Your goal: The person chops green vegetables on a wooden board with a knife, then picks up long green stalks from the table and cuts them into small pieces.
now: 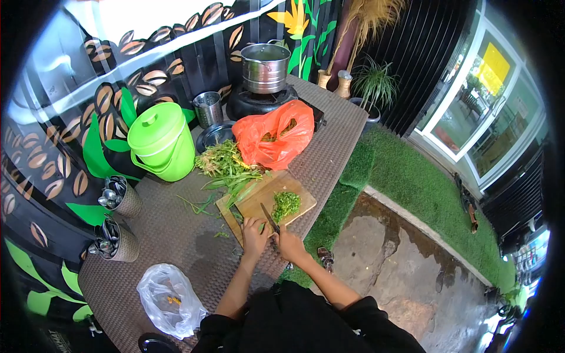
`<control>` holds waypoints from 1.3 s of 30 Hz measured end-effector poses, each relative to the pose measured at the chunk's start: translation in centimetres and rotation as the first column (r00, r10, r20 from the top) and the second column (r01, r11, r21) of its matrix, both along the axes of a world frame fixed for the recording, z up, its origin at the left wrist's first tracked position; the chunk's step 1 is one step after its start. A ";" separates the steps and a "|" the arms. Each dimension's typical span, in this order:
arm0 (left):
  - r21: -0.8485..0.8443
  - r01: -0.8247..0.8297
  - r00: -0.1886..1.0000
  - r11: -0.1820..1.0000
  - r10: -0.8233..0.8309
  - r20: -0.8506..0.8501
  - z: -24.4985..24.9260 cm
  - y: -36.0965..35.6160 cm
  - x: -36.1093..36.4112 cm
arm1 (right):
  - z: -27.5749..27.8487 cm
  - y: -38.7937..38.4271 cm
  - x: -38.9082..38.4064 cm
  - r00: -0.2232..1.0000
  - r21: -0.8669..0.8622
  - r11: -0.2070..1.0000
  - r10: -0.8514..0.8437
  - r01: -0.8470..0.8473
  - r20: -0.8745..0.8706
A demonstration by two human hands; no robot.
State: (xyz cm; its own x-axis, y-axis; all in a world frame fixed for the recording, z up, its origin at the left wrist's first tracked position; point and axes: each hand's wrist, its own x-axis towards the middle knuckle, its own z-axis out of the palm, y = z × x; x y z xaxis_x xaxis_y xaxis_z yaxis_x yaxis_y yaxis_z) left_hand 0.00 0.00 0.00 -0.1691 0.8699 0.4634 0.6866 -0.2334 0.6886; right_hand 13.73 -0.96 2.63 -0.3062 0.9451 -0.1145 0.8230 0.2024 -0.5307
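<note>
My right hand is closed around the handle of a knife, its blade pointing away from me over a wooden cutting board. Close beside it, the fingers of my left hand are curled down on the board, with a bit of green leaf showing at the fingertips. To the right of the blade lies a pile of finely chopped greens. A bunch of uncut leafy greens spreads over the board's far left edge, against an orange plastic bag.
A lidded green bucket stands back left. Behind the bag, a steel pot sits on a black stove next to a metal cup. Cutlery holders line the left edge, and a clear plastic bag lies nearer me.
</note>
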 end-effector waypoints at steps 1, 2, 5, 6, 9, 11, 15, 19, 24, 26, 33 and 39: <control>-0.004 -0.010 1.000 1.000 0.010 0.006 0.1 0.0 0.1 | 0.5 -0.9 -0.1 0.999 -0.034 0.998 -0.045 0.045 0.015; -0.007 -0.018 1.000 1.000 0.018 0.012 0.1 0.1 0.2 | 0.8 -1.3 -0.2 0.995 -0.067 0.993 -0.091 0.093 0.033; -0.050 -0.019 0.996 0.999 0.023 0.089 -0.5 0.0 0.8 | 0.2 -1.7 -0.2 0.991 -0.107 0.987 -0.107 0.116 0.084; -0.049 -0.020 0.996 0.999 0.024 0.090 -0.3 0.1 0.9 | 0.1 -1.1 -0.1 0.991 -0.106 0.988 -0.106 0.115 0.085; -0.085 -0.032 0.992 0.996 0.043 0.121 0.2 -0.1 0.8 | 0.1 0.2 0.5 0.998 -0.055 0.997 -0.043 0.046 0.050; -0.067 -0.039 0.994 0.997 0.046 0.102 0.0 -0.2 0.7 | 0.5 0.1 0.8 0.999 -0.085 0.996 -0.011 0.014 0.034; -0.024 -0.027 0.999 0.999 0.028 0.045 -0.1 -0.3 0.7 | 0.0 -1.4 -0.3 0.994 -0.119 0.988 -0.097 0.102 0.043; 0.012 -0.005 1.000 1.000 0.005 0.017 0.4 -0.8 0.8 | -0.4 0.5 -0.4 0.998 -0.052 0.997 -0.062 0.063 0.033; 0.009 -0.013 0.999 1.000 0.013 0.038 0.1 -0.2 0.4 | 0.0 -0.5 0.0 0.997 -0.045 0.998 -0.035 0.038 0.061; -0.130 -0.011 0.986 0.991 0.032 0.163 -0.1 0.2 0.2 | -0.2 -1.7 -0.6 0.991 -0.088 0.989 -0.110 0.117 0.082; -0.080 0.030 0.988 0.996 -0.017 0.152 -0.4 0.2 -0.5 | -0.1 0.7 0.2 1.000 -0.043 0.999 -0.004 0.004 0.001; -0.010 -0.004 1.000 1.000 0.004 0.002 0.3 -0.7 -0.1 | 0.4 -1.2 -0.9 0.994 -0.120 0.988 -0.095 0.101 0.055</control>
